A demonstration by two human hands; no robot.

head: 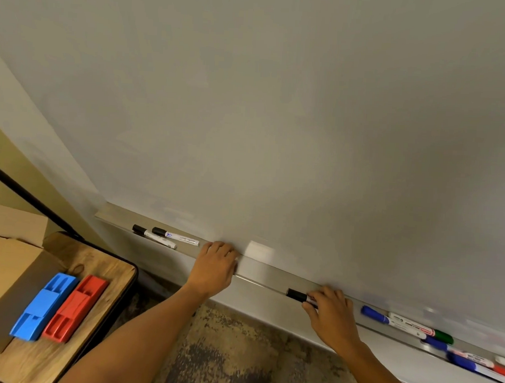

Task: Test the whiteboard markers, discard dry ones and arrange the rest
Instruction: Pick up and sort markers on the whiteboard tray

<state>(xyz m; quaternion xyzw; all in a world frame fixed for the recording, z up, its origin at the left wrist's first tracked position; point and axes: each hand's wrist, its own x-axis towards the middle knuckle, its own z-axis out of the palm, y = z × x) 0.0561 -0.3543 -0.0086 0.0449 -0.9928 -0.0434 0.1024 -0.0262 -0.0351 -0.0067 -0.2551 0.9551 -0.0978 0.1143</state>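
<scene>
A blank whiteboard fills the view, with a metal tray along its bottom edge. Two black-capped markers lie side by side at the tray's left end. My left hand rests on the tray just right of them; whether it holds anything is hidden. My right hand grips a black-capped marker lying on the tray, its cap sticking out to the left. Further right lie several markers with blue, green and red caps.
A wooden side table stands at lower left, carrying an open cardboard box, a blue eraser holder and a red eraser holder. Mottled carpet lies below the board.
</scene>
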